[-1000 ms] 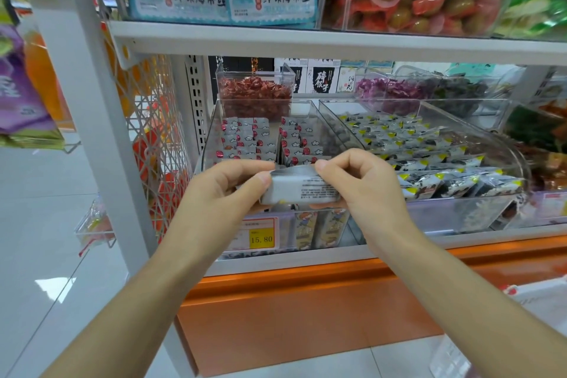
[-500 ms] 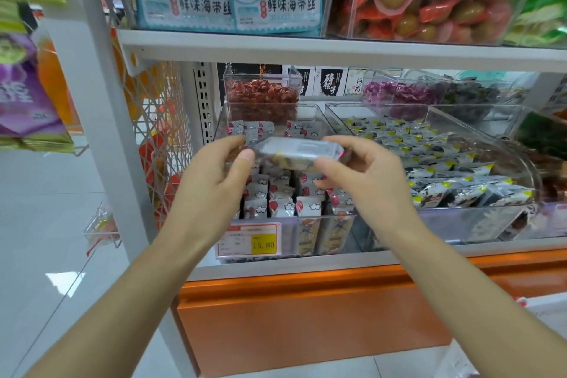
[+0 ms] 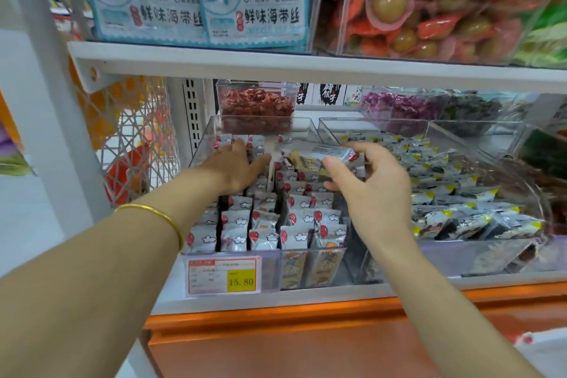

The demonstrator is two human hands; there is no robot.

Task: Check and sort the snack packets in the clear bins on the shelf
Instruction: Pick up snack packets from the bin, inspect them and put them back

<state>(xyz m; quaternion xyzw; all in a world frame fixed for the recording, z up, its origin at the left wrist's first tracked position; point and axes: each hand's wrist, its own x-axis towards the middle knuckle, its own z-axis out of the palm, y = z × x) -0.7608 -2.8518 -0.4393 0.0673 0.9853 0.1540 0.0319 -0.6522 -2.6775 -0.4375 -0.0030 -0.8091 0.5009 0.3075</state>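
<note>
One clear bin (image 3: pixel 270 270) with one price tag (image 3: pixel 223 275) reading 15.80 on its front wall serves as the reference here. It holds upright white snack packets (image 3: pixel 294 218) with red marks, standing in several columns; the exact number cannot be told.

Two hands are over this bin. The right hand (image 3: pixel 371 190) is above its rear right part, thumb and fingers pinching one packet (image 3: pixel 319 158), which lies roughly flat in the air above the packed columns. The left hand (image 3: pixel 233 167) is at the bin's rear left, released, its straight fingers lying on the tops of the packets there and its thumb pointing toward the held packet. One gold bangle (image 3: pixel 159 215) circles the left wrist, in front of the bin.

Just right of the bin stands a second, larger clear bin (image 3: pixel 445 258) filled with grey packets with yellow corners (image 3: pixel 454 218). Behind and above the bin's rear wall sits one smaller clear box of red snacks (image 3: pixel 256 107). On the white shelf board (image 3: pixel 306 66) above the bin, two blue seaweed packs (image 3: pixel 196 9) stand side by side.
</note>
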